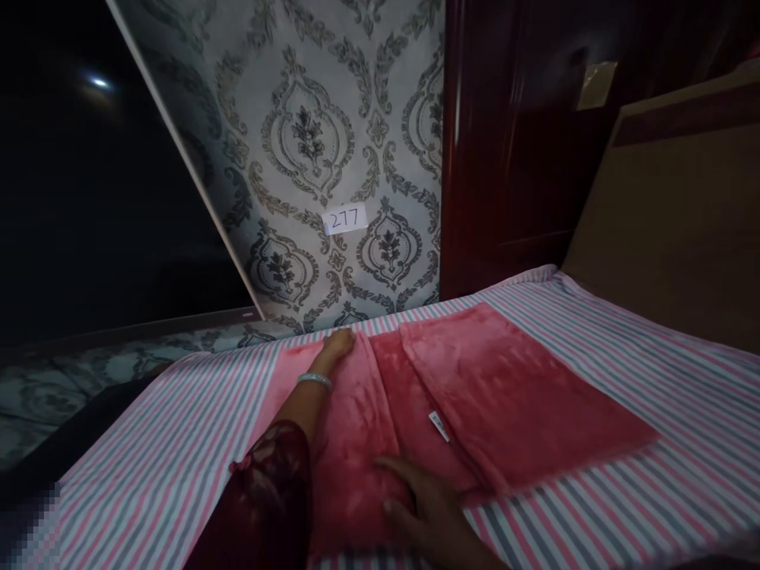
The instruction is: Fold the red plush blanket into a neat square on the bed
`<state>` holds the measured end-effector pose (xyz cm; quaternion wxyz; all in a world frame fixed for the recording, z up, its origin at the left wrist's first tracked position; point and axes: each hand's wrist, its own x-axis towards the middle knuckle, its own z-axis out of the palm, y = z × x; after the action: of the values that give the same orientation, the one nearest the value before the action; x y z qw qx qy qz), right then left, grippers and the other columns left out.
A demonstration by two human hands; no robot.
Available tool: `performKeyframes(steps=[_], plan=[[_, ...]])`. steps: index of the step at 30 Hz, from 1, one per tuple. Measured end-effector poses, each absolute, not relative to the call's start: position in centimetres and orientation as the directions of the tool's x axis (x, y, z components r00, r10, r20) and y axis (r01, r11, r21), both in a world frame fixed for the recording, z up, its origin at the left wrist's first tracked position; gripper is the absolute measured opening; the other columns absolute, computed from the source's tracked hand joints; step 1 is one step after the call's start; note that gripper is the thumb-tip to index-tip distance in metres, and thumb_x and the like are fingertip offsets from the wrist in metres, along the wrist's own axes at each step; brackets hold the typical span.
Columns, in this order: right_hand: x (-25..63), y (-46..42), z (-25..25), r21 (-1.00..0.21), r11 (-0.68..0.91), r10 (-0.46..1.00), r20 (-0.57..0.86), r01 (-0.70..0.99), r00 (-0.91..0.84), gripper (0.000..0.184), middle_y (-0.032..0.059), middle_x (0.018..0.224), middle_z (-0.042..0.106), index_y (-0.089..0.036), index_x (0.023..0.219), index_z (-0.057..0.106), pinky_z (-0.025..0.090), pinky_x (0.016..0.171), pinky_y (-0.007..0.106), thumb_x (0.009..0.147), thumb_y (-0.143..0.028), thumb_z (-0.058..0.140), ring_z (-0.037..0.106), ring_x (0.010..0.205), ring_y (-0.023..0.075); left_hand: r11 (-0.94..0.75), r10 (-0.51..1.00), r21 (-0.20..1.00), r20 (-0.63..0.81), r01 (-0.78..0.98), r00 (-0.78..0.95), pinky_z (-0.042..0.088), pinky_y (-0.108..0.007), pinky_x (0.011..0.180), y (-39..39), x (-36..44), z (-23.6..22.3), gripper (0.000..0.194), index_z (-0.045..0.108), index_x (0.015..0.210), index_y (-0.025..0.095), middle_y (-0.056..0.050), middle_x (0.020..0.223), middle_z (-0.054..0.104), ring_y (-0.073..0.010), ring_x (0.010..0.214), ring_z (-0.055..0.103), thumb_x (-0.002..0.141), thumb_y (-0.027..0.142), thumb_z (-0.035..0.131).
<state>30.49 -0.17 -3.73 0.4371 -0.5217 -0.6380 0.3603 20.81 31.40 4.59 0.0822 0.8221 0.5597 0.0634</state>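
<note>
A pink plush cloth (511, 396) lies on a striped sheet, its left and right sides folded toward the middle. A darker strip shows between the folds, with a small white label (439, 426) on it. At the far edge of the left fold, my left hand (340, 342) is closed on the cloth, its fingertips partly hidden. A light bracelet (314, 380) circles that wrist. My right hand (424, 503) rests on the near part of the left fold, thumb and forefinger apart. Its other fingers are hard to make out in the dim light.
The pink, grey and white striped sheet (594, 340) covers the surface. A large dark screen (119, 182) stands at left. Behind are patterned wallpaper (309, 134) with a paper marked 277 (345, 218) and a dark red panel (504, 158). A brown cardboard piece (677, 214) leans at right.
</note>
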Motion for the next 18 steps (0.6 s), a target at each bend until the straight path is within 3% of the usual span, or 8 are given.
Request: performKeyframes(steps=[5,8,14,18], plan=[[30.6,-0.4,-4.0,-0.922,0.214,0.977,0.199,0.322,-0.079,0.049,0.0079,0.132,0.064,-0.025,0.130,0.064,0.045,0.105,0.041,0.081,-0.031,0.057,0.059,0.121,0.0265,-0.393,0.914,0.298,0.027,0.870,0.404,0.053,-0.034,0.080,33.8,20.7,4.2,0.020,0.066,0.097,0.014,-0.004,0.096,0.068,-0.0171,0.087,0.064,0.091,0.032,0.060],[30.5,-0.5,-4.0,-0.919,0.216,0.976,0.201,0.329,-0.079,0.044,0.0066,0.123,0.069,-0.025,0.122,0.068,0.049,0.099,0.036,0.080,-0.025,0.055,0.064,0.113,0.0248,-0.423,0.904,0.350,0.099,0.836,0.415,0.049,-0.028,0.075,34.1,21.0,3.6,0.019,0.067,0.084,0.015,-0.002,0.083,0.068,-0.0170,0.082,0.063,0.091,0.026,0.054],[30.2,-0.4,-3.9,-0.902,0.229,0.973,0.213,0.367,-0.083,0.046,0.0052,0.115,0.072,-0.024,0.116,0.069,0.050,0.093,0.030,0.075,-0.017,0.051,0.068,0.105,0.0214,-0.427,0.904,0.321,0.129,0.846,0.407,0.046,-0.027,0.084,33.2,21.7,1.5,0.020,0.067,0.097,0.017,-0.008,0.106,0.071,-0.0191,0.100,0.063,0.092,0.025,0.050],[30.0,-0.4,-3.9,-0.889,0.232,0.973,0.217,0.395,-0.084,0.046,0.0048,0.117,0.072,-0.025,0.118,0.068,0.050,0.094,0.032,0.075,-0.018,0.051,0.068,0.105,0.0221,-0.414,0.910,0.256,0.124,0.874,0.395,0.045,-0.028,0.088,32.8,22.1,1.5,0.026,0.066,0.107,0.016,-0.012,0.118,0.069,-0.0203,0.108,0.062,0.095,0.029,0.047]])
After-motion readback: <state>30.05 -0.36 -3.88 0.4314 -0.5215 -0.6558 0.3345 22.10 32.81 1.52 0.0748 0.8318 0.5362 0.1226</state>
